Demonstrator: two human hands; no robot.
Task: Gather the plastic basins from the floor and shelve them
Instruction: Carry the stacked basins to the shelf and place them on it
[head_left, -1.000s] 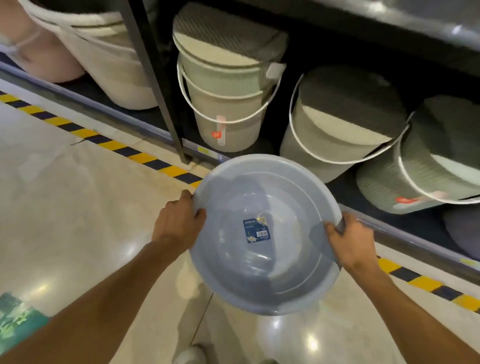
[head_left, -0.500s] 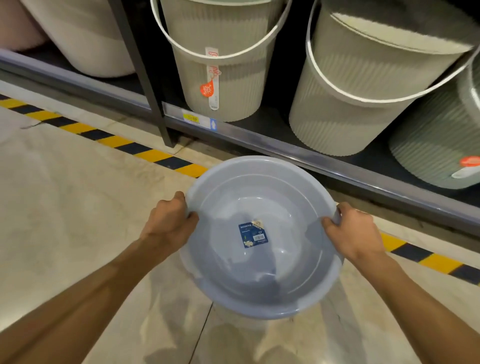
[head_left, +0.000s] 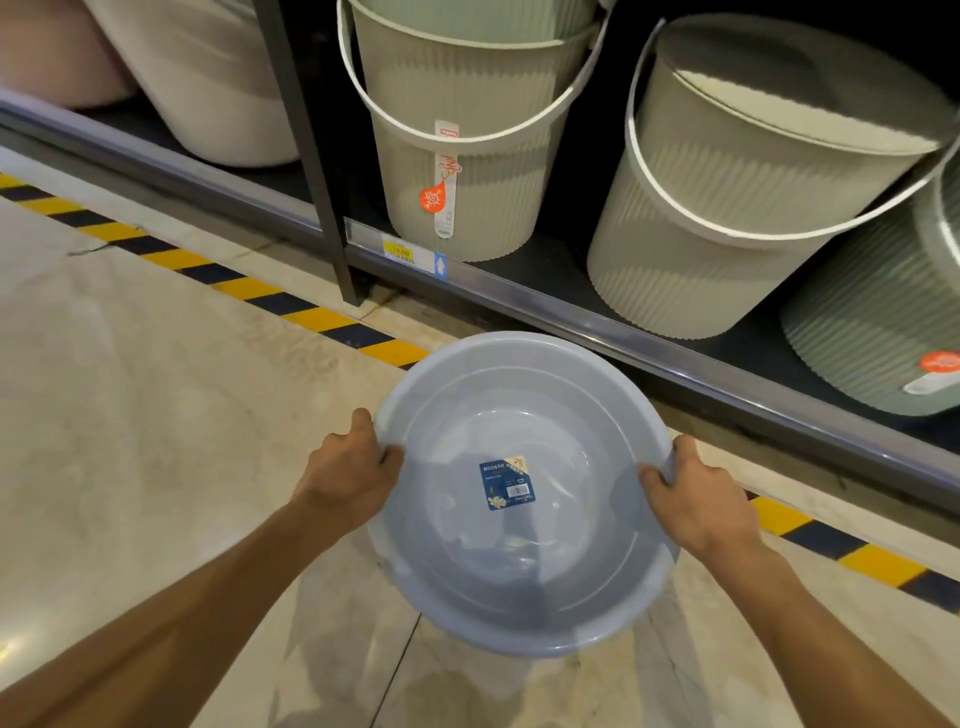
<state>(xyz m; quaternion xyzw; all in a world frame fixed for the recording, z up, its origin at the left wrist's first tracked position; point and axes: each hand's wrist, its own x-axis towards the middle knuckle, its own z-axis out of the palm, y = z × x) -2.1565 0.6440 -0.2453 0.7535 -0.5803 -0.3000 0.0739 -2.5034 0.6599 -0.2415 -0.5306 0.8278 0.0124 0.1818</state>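
At far left, a pale polished floor (head_left: 130, 415) is seen, crossed by a yellow-and-black hazard stripe (head_left: 249, 291) that runs along the foot of a low shelf (head_left: 649, 338). The left hand (head_left: 345, 475) is clamped on the left rim of a grey-blue plastic basin (head_left: 519, 571), thumb inside the lip and the other digits hidden beneath it. The basin is held open side up above the floor, just in front of the shelf and not touching it. A blue label (head_left: 506, 483) is stuck inside its bowl; only the word "MODERN" can be read, the smaller print being too fine. The right hand (head_left: 698, 501) is closed on the opposite rim in the same way.

The basin is judged to be light and thin-walled, somewhat flexible and smooth — best taken by the rolled rim at two opposite points, as is done here.

On the shelf, ribbed pale buckets (head_left: 457, 171) with white handles are stacked and tilted; those at the right and top are cut off by the frame. Whether more basins are nested beneath cannot be told.
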